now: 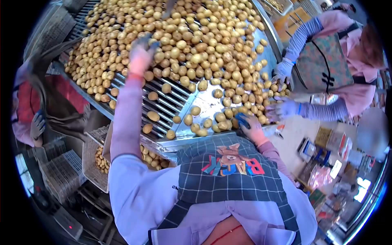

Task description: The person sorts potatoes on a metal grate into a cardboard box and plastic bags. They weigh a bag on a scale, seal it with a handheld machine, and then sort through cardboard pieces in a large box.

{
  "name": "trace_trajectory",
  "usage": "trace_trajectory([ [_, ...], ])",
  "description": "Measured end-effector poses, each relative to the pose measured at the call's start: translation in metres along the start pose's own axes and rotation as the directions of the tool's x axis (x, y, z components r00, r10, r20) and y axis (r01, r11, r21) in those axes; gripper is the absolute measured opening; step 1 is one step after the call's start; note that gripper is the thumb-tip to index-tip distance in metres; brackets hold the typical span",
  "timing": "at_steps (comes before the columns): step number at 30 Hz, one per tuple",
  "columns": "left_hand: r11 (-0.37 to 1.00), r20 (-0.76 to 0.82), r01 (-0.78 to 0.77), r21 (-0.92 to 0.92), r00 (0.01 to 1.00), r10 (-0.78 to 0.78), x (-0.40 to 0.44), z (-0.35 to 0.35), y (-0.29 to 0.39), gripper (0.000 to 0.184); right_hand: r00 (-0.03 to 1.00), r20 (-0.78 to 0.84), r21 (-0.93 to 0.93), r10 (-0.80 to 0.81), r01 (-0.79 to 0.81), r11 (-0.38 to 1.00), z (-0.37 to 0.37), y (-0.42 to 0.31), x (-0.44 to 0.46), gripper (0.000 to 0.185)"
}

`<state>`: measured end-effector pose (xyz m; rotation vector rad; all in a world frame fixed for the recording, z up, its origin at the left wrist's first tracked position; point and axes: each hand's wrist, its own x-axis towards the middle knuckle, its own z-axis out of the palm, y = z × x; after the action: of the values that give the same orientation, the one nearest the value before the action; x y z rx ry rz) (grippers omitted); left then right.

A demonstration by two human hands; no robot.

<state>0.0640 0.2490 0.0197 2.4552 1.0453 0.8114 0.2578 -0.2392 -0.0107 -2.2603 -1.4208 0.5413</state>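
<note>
Many yellow-brown potatoes cover a metal sorting table. My left hand, with grey-blue glove fingers, reaches over the pile; it looks slightly smeared. Its fingers are stretched and apart, with no potato visible in them. Beneath my left forearm, a few loose potatoes lie on the metal rollers. At the near edge, my right hand with blue-gloved fingers lies beside a cluster of potatoes. Its fingers look spread against them, though their undersides are hidden.
At right, a co-worker's gloved hands touch the potatoes' edge. Another gloved hand is at far left beside dark cloth. A crate holding potatoes stands below the table's left side. Boxes and bags crowd the right floor.
</note>
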Motion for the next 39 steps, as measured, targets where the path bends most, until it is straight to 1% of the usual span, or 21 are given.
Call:
trace_trajectory([
  [1, 0.938, 0.094, 0.257, 0.232, 0.954, -0.284, 0.019, 0.022, -0.037, 0.060, 1.000, -0.018, -0.007, -0.010, 0.010, 1.000, -0.005, 0.001, 0.005, 0.038],
  [2, 0.922, 0.276, 0.273, 0.275, 0.896, -0.348, 0.025, 0.061, -0.079, 0.072, 0.997, -0.072, 0.060, -0.028, 0.033, 0.998, -0.008, 0.003, 0.013, 0.038],
  [3, 0.810, 0.204, 0.200, 0.551, 0.909, -0.363, 0.013, 0.043, 0.000, 0.071, 0.991, -0.122, 0.125, -0.046, 0.062, 0.990, -0.014, 0.005, 0.024, 0.038],
  [5, 0.912, 0.472, 0.246, 0.328, 0.793, -0.384, 0.000, 0.055, 0.048, 0.069, 0.968, -0.153, 0.164, 0.197, -0.172, 0.971, -0.024, 0.008, 0.053, 0.038],
  [9, 0.965, 0.325, -0.084, 0.250, 0.946, -0.002, -0.101, 0.098, 0.107, 0.052, 0.911, -0.413, 0.118, -0.010, 0.064, 0.991, -0.016, -0.011, 0.134, 0.040],
  [11, 0.980, 0.312, -0.152, 0.127, 0.944, 0.106, -0.150, 0.084, 0.131, 0.045, 0.970, -0.242, -0.057, -0.025, 0.011, 0.998, 0.006, -0.016, 0.149, 0.047],
  [13, 0.991, 0.283, -0.102, 0.082, 0.956, 0.075, -0.205, 0.062, 0.140, 0.044, 0.951, 0.132, -0.381, -0.281, 0.311, 0.871, 0.018, -0.004, 0.133, 0.051],
  [16, 0.969, 0.168, 0.247, 0.002, 0.955, -0.243, -0.297, 0.029, 0.113, 0.051, 0.968, 0.149, -0.406, -0.203, 0.247, 0.880, 0.000, 0.045, 0.119, 0.051],
  [20, 0.906, 0.000, 0.363, 0.217, 0.928, -0.372, -0.365, -0.008, 0.093, 0.065, 0.963, -0.257, -0.327, -0.082, -0.007, 0.945, 0.010, 0.062, 0.106, 0.043],
  [22, 0.726, 0.050, 0.523, 0.446, 0.795, -0.604, -0.372, -0.002, 0.103, 0.071, 0.928, -0.242, -0.103, -0.282, 0.264, 0.959, 0.018, 0.025, 0.073, 0.038],
  [23, 0.761, 0.211, 0.520, 0.388, 0.754, -0.622, -0.358, -0.001, 0.122, 0.073, 0.896, 0.123, -0.036, -0.426, 0.433, 0.901, 0.006, -0.003, 0.057, 0.037],
  [24, 0.791, 0.370, 0.518, 0.326, 0.700, -0.611, -0.340, 0.007, 0.146, 0.074, 0.693, 0.449, 0.023, -0.565, 0.623, 0.782, 0.000, -0.020, 0.046, 0.036],
  [26, 0.918, 0.482, 0.330, 0.220, 0.782, -0.396, -0.353, 0.055, 0.160, 0.074, 0.711, 0.384, -0.079, -0.589, 0.661, 0.747, 0.016, 0.022, 0.023, 0.039],
  [27, 0.945, 0.689, 0.245, 0.218, 0.647, -0.327, -0.328, 0.053, 0.191, 0.067, 0.723, 0.437, -0.141, -0.536, 0.643, 0.753, 0.004, 0.036, 0.027, 0.040],
  [28, 0.903, 0.814, 0.392, -0.175, 0.574, -0.091, -0.335, 0.080, 0.175, 0.057, 0.795, 0.258, -0.110, -0.549, 0.588, 0.801, 0.012, 0.062, 0.032, 0.039],
  [29, 0.997, 0.717, -0.064, -0.048, 0.692, 0.079, -0.328, 0.076, 0.191, 0.053, 0.880, 0.282, -0.212, -0.382, 0.445, 0.870, 0.000, 0.078, 0.040, 0.037],
  [32, 0.530, 0.704, 0.636, -0.561, 0.703, -0.098, -0.290, 0.059, 0.198, 0.051, 1.000, 0.002, -0.387, -0.024, 0.023, 0.922, -0.035, 0.128, 0.057, 0.033],
  [34, 0.706, 0.476, 0.587, -0.397, 0.789, -0.388, -0.255, 0.031, 0.176, 0.048, 0.979, -0.205, -0.265, 0.000, -0.056, 0.963, -0.050, 0.130, 0.056, 0.032],
  [36, 0.855, -0.023, 0.293, -0.428, 0.942, -0.335, -0.223, 0.026, 0.117, 0.049, 0.924, -0.357, -0.099, -0.139, 0.111, 0.989, -0.056, 0.110, 0.031, 0.034],
  [38, 0.916, -0.279, 0.390, 0.094, 0.894, -0.351, -0.212, 0.037, 0.049, 0.059, 0.953, -0.268, -0.042, -0.143, 0.136, 0.990, -0.057, 0.098, -0.002, 0.036],
  [39, 0.856, -0.202, 0.508, 0.099, 0.852, -0.483, -0.214, 0.053, 0.029, 0.068, 0.961, -0.234, -0.082, -0.151, 0.135, 0.987, -0.058, 0.098, -0.018, 0.036],
])
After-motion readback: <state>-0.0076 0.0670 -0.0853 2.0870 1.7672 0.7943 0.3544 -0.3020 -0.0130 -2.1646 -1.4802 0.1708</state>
